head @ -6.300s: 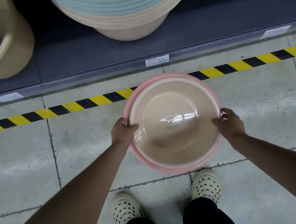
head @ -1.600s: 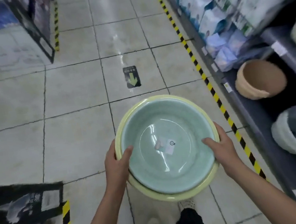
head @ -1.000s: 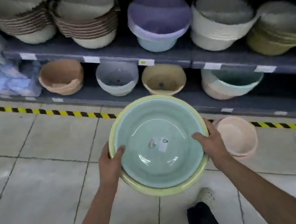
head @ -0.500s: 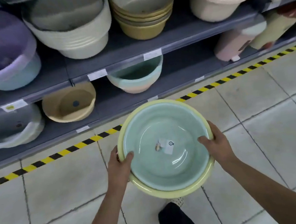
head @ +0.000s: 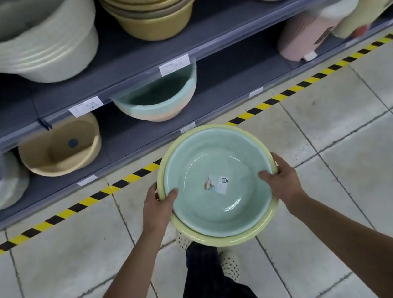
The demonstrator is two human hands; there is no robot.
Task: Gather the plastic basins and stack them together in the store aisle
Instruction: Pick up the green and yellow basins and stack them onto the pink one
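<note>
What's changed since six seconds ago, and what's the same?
The pink and beige basins were let go; out of view now. The left hand and right hand grip a green basin nested in a yellow basin, carried to the shelf. Two-handed rim grip unchanged.

Retail shop, housewares aisle. Grey shelving in two tiers. The upper shelf (head: 133, 57) carries the same goods nested in bulk: a stack of cream basins (head: 35, 55) and a stack of mustard basins (head: 153, 17). The lower shelf (head: 136, 136) has a teal-and-peach stack (head: 159, 101) and a yellow basin (head: 60, 149), both tipped with mouths toward the aisle. Printed price labels (head: 174, 64) sit along the shelf edges, figures blurred. Pale tiled floor (head: 365, 151) with dark grout. Yellow-and-black hazard tape (head: 92, 200) runs along the foot of the shelving. Pink container (head: 300, 37) at right, blurred.
</note>
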